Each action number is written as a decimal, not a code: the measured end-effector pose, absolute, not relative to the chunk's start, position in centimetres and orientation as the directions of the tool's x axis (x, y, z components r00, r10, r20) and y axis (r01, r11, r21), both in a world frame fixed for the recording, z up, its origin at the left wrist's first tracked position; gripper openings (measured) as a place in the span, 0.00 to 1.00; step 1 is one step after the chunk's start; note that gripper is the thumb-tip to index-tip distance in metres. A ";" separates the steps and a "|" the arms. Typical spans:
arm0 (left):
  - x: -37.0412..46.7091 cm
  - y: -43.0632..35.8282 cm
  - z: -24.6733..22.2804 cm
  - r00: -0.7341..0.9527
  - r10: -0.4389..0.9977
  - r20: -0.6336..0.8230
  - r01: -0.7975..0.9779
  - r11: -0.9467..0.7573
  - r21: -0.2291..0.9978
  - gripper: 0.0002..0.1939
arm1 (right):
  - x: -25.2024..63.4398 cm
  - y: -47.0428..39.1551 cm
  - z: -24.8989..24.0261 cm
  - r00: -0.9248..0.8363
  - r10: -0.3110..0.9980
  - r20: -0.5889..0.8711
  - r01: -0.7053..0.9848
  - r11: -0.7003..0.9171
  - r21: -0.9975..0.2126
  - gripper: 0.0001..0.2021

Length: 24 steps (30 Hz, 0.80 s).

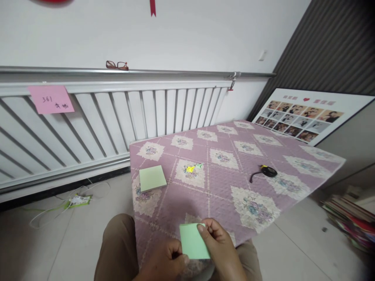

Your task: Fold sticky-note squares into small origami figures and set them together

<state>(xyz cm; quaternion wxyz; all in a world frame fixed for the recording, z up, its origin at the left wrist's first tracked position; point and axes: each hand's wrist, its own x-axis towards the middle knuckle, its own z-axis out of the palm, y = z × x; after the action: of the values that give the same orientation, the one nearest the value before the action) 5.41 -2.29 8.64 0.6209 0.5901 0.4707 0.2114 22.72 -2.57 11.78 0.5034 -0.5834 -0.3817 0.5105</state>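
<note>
A square sheet of light green paper (193,242) is held up over the table's near edge, between both hands. My left hand (167,258) pinches its lower left corner, thumb in front and fingers curled. My right hand (218,244) grips the upper right edge, its thumb lying on the front face. Farther off on the cloth lie a small folded yellow paper piece (190,169) and a small folded green paper piece (199,166), close together. To their left rests a stack of pale green square paper (152,178).
A purple floral cloth (221,185) covers the table. On its right lies a black object with a cord (268,171). Behind stands a white radiator (175,109) with glasses (117,65) on the pipe above. A photo board (310,113) leans at the back right; a power strip (79,200) lies on the floor.
</note>
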 end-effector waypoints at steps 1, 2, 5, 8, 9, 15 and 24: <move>5.4 -2.2 8.5 0.447 0.825 -0.347 0.321 0.214 0.923 0.07 | 22.7 -2.4 11.3 0.182 0.960 -0.212 -0.052 -0.206 -0.977 0.19; 5.4 -2.1 8.4 0.426 0.829 -0.361 0.349 0.218 0.912 0.06 | 22.7 -2.3 10.7 0.177 0.962 -0.207 -0.022 -0.206 -0.978 0.19; 5.4 -1.7 7.7 0.363 0.840 -0.403 0.438 0.228 0.870 0.06 | 22.4 -1.3 8.5 0.172 0.972 -0.158 0.158 -0.185 -0.970 0.17; 5.3 -1.2 6.7 0.324 0.831 -0.453 0.509 0.251 0.823 0.06 | 22.1 -0.2 6.4 0.160 0.977 -0.138 0.239 -0.174 -0.955 0.14; 5.3 -1.0 6.3 0.316 0.824 -0.471 0.522 0.263 0.811 0.06 | 21.9 0.2 5.7 0.158 0.979 -0.128 0.265 -0.167 -0.950 0.13; 5.1 -0.8 4.3 0.307 0.790 -0.531 0.553 0.307 0.775 0.10 | 21.3 1.4 3.4 0.141 0.989 -0.033 0.456 -0.094 -0.885 0.12; 4.4 -0.7 3.6 0.357 0.809 -0.467 0.687 0.112 0.718 0.11 | 21.1 1.4 2.2 0.050 0.998 0.023 0.732 -0.021 -0.681 0.10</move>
<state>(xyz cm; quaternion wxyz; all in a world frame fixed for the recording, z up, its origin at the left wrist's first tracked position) 4.35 -0.67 3.57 0.4881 0.6635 0.5636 0.0625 21.07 1.45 2.16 0.2728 -0.6712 -0.6444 0.2447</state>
